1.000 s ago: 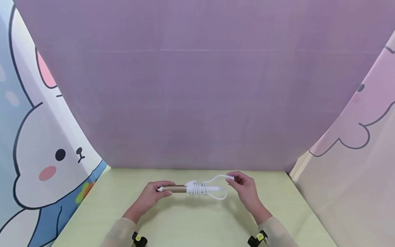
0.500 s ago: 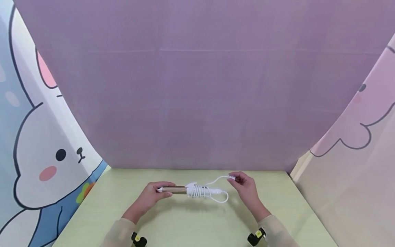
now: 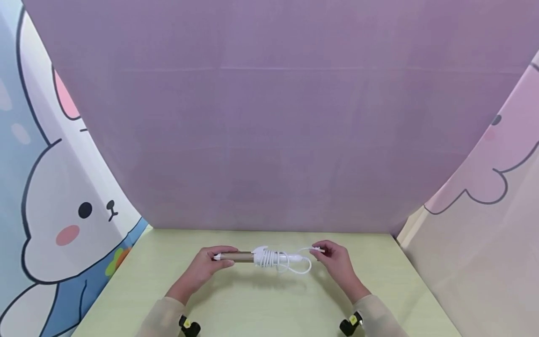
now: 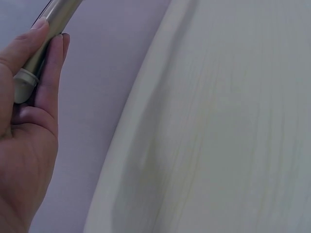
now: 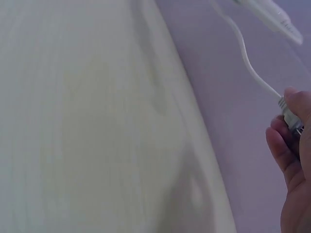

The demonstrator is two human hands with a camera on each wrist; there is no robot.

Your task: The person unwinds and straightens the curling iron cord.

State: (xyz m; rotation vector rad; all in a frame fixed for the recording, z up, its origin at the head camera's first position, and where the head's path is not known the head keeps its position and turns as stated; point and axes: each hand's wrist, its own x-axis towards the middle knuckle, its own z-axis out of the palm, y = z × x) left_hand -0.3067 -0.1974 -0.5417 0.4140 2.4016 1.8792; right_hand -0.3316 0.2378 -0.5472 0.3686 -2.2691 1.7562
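A curling iron (image 3: pixel 237 257) with a gold-brown barrel and a white handle is held level above the table. My left hand (image 3: pixel 204 263) grips its barrel near the white tip, thumb on one side and fingers on the other, as the left wrist view also shows. A white cord (image 3: pixel 266 258) is wound several times round the handle, and a loose loop hangs at the handle's end. My right hand (image 3: pixel 337 263) pinches the plug (image 5: pixel 291 116) between thumb and fingers, right of the handle. In the right wrist view, the handle's end (image 5: pixel 272 17) shows above, apart from the hand.
Beneath both hands lies a pale yellow-green table (image 3: pixel 261 309). A purple cloth (image 3: pixel 269 117) rises behind it. Cartoon-printed cloths stand at the left (image 3: pixel 46 210) and right (image 3: pixel 484 234).
My right hand has come slightly down in the head view with the plug, and the cord's free stretch sits lower. The left hand and curling iron have barely moved.
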